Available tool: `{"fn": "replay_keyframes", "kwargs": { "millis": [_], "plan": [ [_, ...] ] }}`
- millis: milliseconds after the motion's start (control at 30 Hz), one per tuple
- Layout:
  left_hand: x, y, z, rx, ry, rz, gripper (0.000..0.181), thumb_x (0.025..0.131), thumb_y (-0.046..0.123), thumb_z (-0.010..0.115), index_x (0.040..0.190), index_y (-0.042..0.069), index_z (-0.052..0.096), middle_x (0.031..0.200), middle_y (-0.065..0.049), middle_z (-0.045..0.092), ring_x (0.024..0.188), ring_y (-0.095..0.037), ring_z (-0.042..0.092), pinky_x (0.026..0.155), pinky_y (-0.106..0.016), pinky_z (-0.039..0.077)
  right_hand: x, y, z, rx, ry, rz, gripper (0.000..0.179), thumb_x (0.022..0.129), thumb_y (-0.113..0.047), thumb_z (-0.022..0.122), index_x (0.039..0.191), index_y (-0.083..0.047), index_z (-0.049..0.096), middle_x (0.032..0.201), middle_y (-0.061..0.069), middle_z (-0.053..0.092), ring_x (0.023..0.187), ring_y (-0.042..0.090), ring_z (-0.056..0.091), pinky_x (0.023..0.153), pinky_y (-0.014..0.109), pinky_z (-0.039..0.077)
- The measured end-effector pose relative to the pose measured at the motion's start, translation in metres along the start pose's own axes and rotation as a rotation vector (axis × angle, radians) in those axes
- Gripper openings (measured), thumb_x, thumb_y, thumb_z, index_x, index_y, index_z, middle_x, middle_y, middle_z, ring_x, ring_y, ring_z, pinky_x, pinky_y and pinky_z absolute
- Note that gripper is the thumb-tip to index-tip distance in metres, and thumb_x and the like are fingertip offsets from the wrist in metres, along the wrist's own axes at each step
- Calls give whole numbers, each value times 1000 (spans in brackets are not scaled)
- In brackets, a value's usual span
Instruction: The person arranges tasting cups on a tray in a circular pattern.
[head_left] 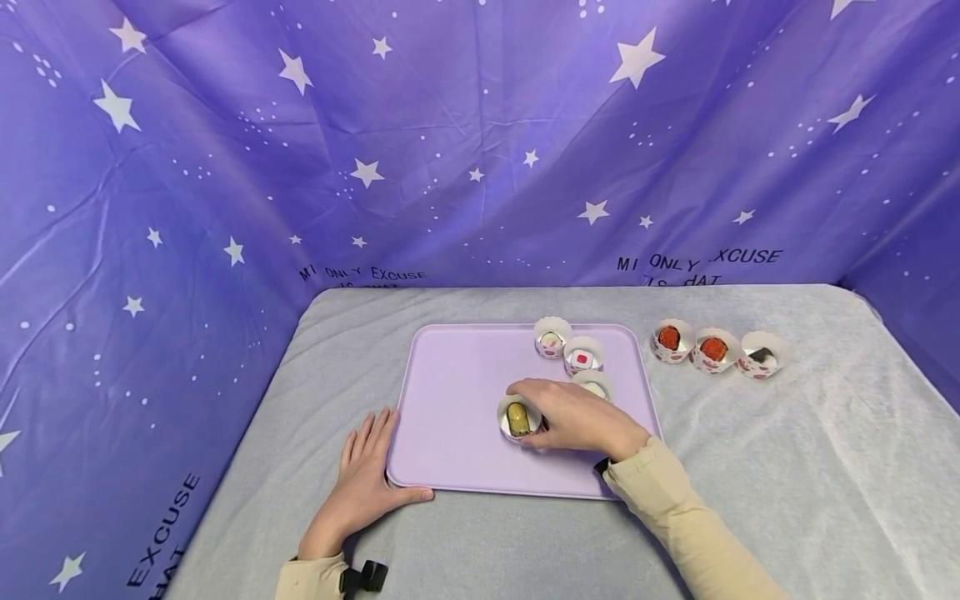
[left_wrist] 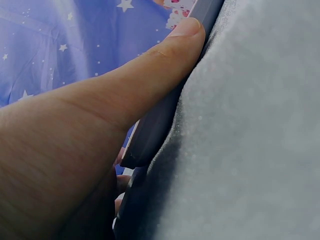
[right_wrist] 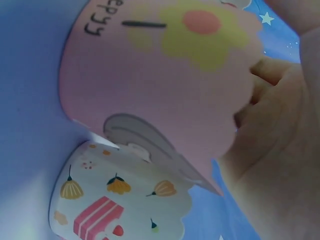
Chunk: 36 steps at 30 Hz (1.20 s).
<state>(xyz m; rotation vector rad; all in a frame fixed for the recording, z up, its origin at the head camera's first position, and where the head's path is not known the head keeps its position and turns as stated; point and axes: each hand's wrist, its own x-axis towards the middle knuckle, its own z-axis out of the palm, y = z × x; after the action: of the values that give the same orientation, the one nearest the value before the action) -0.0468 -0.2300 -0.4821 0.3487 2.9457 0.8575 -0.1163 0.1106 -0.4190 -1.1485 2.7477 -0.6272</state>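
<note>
My right hand point(head_left: 573, 417) grips a scalloped paper baking cup point(head_left: 506, 423) over the tray's middle, thumb at its near side and fingers at its far side. Inside lies a sushi piece point(head_left: 517, 418) with a yellow-green top and dark wrap. In the right wrist view, a pink cup point(right_wrist: 150, 85) with a flower print stands before the fingers, beside a white cup point(right_wrist: 145, 200) with a cake print. My left hand point(head_left: 363, 483) lies spread at the lilac tray's point(head_left: 450, 392) near left corner. Its straight thumb point(left_wrist: 150, 65) runs along the tray's near edge.
On the tray's right part stand a cup with a pale roll point(head_left: 551, 340), a cup with a red-centred white piece point(head_left: 582, 358) and another cup point(head_left: 596, 385) partly behind my right hand. Right of the tray are two orange-topped sushi point(head_left: 669, 337) and a dark-topped one point(head_left: 761, 357), in cups.
</note>
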Motion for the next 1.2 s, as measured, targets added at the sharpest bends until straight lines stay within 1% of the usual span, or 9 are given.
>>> {"fn": "replay_keyframes", "kwargs": {
  "millis": [133, 333, 500, 600, 733, 867, 967, 1067, 1200],
  "plan": [
    [0, 0, -1, 0, 0, 5, 131, 64, 71, 80, 159, 7, 17, 163, -20, 20, 151, -41, 9, 117, -62, 1, -1, -1, -2, -6, 6, 12, 67, 79, -35, 83, 133, -6, 57, 125, 7, 65, 115, 22, 62, 101, 39, 50],
    [-1, 0, -1, 6, 3, 9, 130, 64, 70, 80, 159, 7, 18, 163, -20, 20, 151, -41, 9, 117, -62, 2, -3, -1, -3, -4, 23, 4, 65, 79, -39, 83, 131, -8, 58, 120, 4, 66, 109, 18, 63, 96, 37, 53],
    [-2, 1, 3, -2, 0, 7, 130, 64, 70, 80, 159, 6, 18, 163, -21, 20, 151, -42, 9, 116, -62, 3, -7, 0, -3, 2, 30, 10, 63, 79, -39, 82, 129, -9, 59, 118, 2, 65, 106, 15, 62, 93, 36, 53],
    [-2, 2, 5, -8, -5, 6, 130, 64, 69, 81, 159, 5, 19, 163, -21, 20, 151, -42, 9, 116, -62, 3, -10, 1, -3, 7, 25, 14, 63, 80, -39, 82, 130, -9, 59, 121, 2, 65, 109, 16, 62, 95, 37, 53],
    [-2, 2, 6, -13, 3, 4, 130, 63, 68, 81, 159, 5, 19, 163, -21, 20, 151, -42, 10, 117, -62, 2, -12, 2, -6, 7, 22, 24, 66, 80, -41, 81, 133, -10, 57, 126, 2, 63, 113, 17, 61, 97, 38, 52],
    [-1, 1, 5, -12, 2, 7, 130, 64, 69, 81, 159, 6, 18, 163, -20, 19, 151, -42, 9, 117, -62, 2, -14, 3, -11, -1, 31, 40, 67, 79, -42, 82, 133, -11, 57, 126, 1, 63, 106, 13, 62, 90, 36, 54],
    [-1, 0, 4, -7, 1, 5, 130, 64, 69, 81, 159, 6, 18, 163, -20, 19, 151, -42, 9, 117, -62, 2, -14, 4, -13, 1, 38, 35, 66, 79, -41, 82, 132, -10, 58, 123, 0, 64, 101, 11, 62, 88, 35, 54],
    [0, 0, 3, 0, 1, 2, 130, 64, 70, 80, 159, 6, 18, 163, -20, 20, 151, -42, 9, 117, -62, 2, -15, 6, -14, 6, 44, 27, 67, 79, -41, 82, 132, -9, 58, 124, 1, 63, 103, 12, 62, 90, 35, 53],
    [-1, -1, 2, -5, -7, -4, 130, 64, 70, 80, 159, 7, 17, 164, -20, 19, 151, -41, 8, 117, -62, 1, -16, 7, -14, 12, 59, 44, 69, 78, -44, 82, 134, -11, 57, 127, 0, 63, 109, 13, 62, 95, 36, 52]
  ]
}}
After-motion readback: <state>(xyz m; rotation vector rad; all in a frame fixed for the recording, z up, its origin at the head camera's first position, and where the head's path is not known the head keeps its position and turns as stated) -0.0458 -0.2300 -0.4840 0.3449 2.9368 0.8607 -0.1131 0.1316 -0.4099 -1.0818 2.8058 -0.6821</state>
